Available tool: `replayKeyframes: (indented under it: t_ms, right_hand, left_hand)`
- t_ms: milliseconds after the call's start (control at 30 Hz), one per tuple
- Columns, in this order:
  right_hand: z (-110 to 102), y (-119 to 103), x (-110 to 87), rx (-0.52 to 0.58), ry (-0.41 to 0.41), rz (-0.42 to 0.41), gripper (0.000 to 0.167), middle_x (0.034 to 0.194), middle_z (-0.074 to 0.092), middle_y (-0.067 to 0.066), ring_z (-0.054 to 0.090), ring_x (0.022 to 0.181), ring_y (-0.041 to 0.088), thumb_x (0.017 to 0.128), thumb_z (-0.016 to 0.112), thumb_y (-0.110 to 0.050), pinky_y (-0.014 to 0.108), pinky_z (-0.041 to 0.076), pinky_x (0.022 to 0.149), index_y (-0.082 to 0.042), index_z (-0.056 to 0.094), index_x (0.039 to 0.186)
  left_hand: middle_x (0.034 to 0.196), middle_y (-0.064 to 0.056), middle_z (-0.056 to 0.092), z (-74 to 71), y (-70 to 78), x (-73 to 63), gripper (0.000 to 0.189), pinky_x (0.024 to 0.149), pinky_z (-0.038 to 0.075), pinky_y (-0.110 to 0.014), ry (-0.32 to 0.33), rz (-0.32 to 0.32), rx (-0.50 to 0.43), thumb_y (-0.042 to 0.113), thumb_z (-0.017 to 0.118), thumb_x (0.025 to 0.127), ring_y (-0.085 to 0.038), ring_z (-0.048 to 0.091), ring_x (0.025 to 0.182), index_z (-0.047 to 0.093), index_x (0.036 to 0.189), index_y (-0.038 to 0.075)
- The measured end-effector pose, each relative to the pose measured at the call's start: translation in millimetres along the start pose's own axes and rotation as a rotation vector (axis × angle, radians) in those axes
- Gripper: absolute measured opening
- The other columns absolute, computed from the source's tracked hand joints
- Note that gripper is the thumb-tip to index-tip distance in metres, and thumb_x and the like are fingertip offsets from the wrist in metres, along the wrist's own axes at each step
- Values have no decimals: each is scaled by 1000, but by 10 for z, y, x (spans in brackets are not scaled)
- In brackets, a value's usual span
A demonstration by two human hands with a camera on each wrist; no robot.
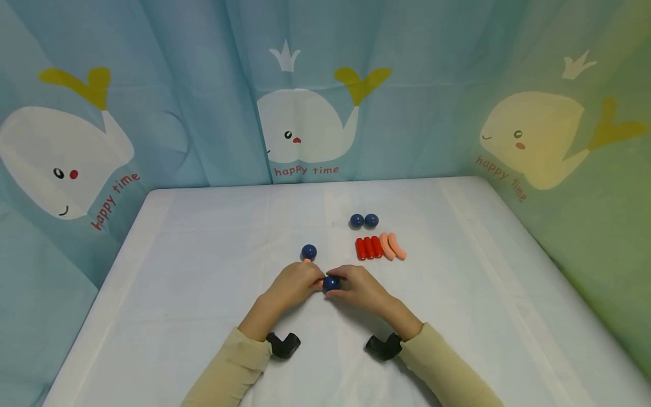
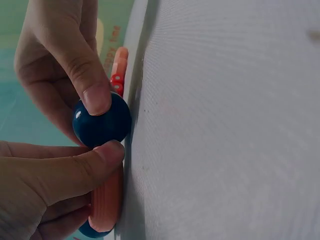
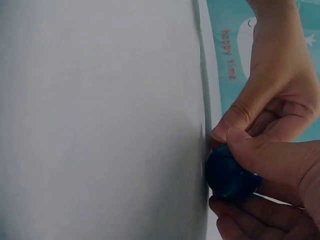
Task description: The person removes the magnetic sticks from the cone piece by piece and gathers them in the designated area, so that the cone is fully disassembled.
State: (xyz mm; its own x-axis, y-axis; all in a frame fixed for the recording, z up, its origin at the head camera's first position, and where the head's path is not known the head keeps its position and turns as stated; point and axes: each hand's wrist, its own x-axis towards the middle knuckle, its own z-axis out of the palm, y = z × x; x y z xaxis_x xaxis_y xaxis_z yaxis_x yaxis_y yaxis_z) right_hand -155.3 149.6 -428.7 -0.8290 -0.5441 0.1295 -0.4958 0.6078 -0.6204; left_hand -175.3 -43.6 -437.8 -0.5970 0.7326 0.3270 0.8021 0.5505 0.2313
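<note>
My left hand (image 1: 300, 280) pinches a peach-coloured rod (image 2: 106, 205) between thumb and fingers, low over the white table (image 1: 203, 254). Thumb and fingers of my right hand (image 1: 362, 287) grip a dark blue ball (image 1: 331, 283) from its right side. The ball sits right at the near end of the rod, by the left thumb tip. A second blue ball (image 1: 308, 251) is at the rod's far end, beyond the left knuckles. Most of the rod is hidden under the left hand in the head view.
Behind the right hand, three red rods (image 1: 368, 247) lie side by side with two curved peach rods (image 1: 393, 246). Farther back are two blue balls, a left one (image 1: 357, 221) and a right one (image 1: 372, 220). A whale-print curtain (image 1: 213, 113) borders the table.
</note>
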Motion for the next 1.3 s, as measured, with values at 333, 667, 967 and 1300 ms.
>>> replayKeyframes:
  t_ms: [333,667,967,1300]
  right_hand:
    - [-79,55,-2,-10,5,-51,33,100,66,8,60,93,19,77,75,-12,35,48,83,3,65,105]
    - [-699,453,-29,-82,260,176,40,104,63,21,56,96,33,76,75,-11,47,46,82,8,62,110]
    - [-981,929,168,-54,245,418,44,117,57,23,52,105,39,84,67,-18,51,42,88,5,57,120]
    - [-1061,1131,362,-48,195,502,46,116,56,23,48,101,36,84,67,-16,49,43,86,5,54,123]
  left_hand:
    - [72,4,63,9,14,39,9,68,45,-28,-33,-37,-34,14,67,83,-11,56,68,68,75,10]
    - [55,11,40,3,10,44,31,57,34,-20,-98,-102,-52,6,65,85,-4,36,53,54,56,14]
    - [57,12,44,-34,3,31,30,60,38,-21,-111,-100,-38,7,65,85,-4,39,53,56,58,15]
    - [59,11,47,-46,9,42,28,57,37,-20,-110,-86,-28,8,65,86,-4,40,54,57,60,15]
